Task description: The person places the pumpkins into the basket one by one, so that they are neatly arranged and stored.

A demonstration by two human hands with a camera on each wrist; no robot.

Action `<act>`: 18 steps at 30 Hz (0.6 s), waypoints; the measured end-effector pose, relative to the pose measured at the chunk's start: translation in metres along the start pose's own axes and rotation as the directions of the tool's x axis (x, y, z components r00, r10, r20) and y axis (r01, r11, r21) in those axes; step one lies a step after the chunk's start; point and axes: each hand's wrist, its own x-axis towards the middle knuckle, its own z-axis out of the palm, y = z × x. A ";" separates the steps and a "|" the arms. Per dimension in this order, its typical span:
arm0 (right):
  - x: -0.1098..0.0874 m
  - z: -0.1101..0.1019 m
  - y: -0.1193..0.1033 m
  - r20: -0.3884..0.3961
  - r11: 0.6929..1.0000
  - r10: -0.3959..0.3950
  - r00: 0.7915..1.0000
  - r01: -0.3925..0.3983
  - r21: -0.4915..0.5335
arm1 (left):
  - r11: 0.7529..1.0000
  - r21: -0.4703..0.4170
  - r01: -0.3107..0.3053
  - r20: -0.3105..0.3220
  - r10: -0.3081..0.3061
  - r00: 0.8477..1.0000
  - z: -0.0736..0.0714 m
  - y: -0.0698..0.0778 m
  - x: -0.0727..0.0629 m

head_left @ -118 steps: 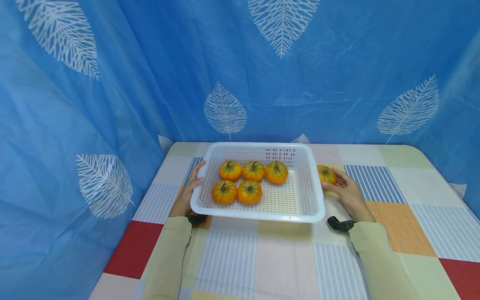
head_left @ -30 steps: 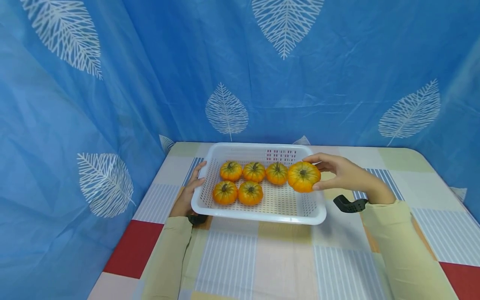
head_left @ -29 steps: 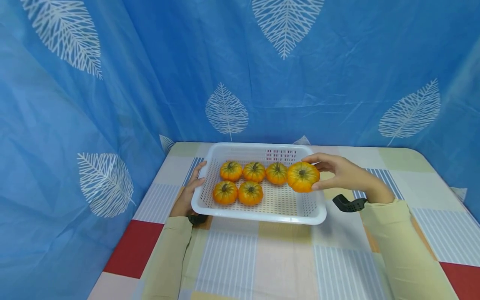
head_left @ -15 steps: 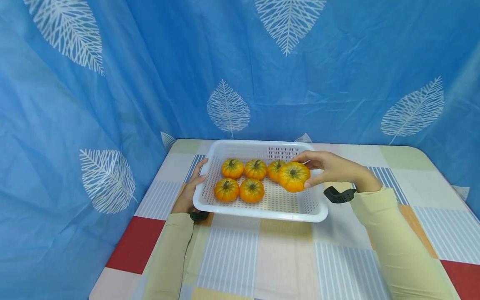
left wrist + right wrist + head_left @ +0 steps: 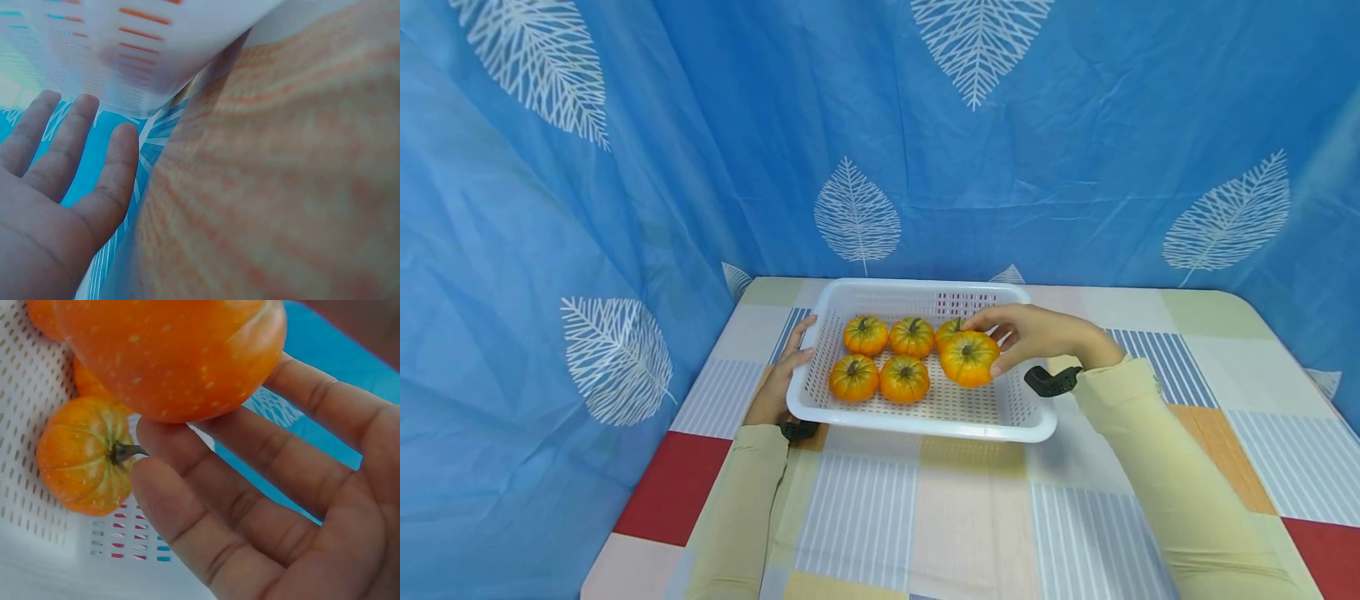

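A white perforated plastic basket (image 5: 917, 425) sits on the table with several small orange pumpkins (image 5: 904, 380) in it, in two rows on its left and middle. My right hand (image 5: 1037, 333) holds another pumpkin (image 5: 970, 360) over the basket's right half, thumb on the near side and fingers on the far side. This held pumpkin partly covers the back-row pumpkin (image 5: 949, 330) behind it. In the right wrist view, the held pumpkin (image 5: 169, 356) is above a stemmed pumpkin (image 5: 81, 456). My left hand (image 5: 780, 379) is at the basket's left side; the left wrist view shows its fingers (image 5: 115, 169) nearly straight against or beside the wall.
A patchwork-patterned tablecloth (image 5: 970, 517) covers the table. Behind and to the left hangs a blue curtain (image 5: 737, 167) with white leaf prints, close to the table's back edge. Each wrist wears a black band (image 5: 1052, 381).
My right hand lifted the pumpkin from the table right of the basket, carried it over the rim, and has moved it further left and slightly lower. The left hand stays at the basket's side.
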 end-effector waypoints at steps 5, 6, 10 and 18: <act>0.009 0.004 0.002 0.032 0.999 0.040 0.999 -0.040 -0.005 | 1.000 -0.008 -0.007 0.012 0.007 1.000 0.000 0.000 0.000; 0.010 0.005 0.002 0.036 0.999 0.048 0.998 -0.047 -0.010 | 1.000 -0.006 -0.006 0.010 0.006 1.000 0.000 0.000 0.000; 0.016 0.008 0.004 0.050 0.996 0.072 0.996 -0.070 -0.046 | 1.000 -0.002 -0.001 0.011 0.001 1.000 -0.001 0.000 0.000; 0.024 0.012 0.004 0.078 0.986 0.128 0.989 -0.118 -0.118 | 1.000 -0.019 -0.004 0.012 0.004 1.000 -0.001 -0.001 0.002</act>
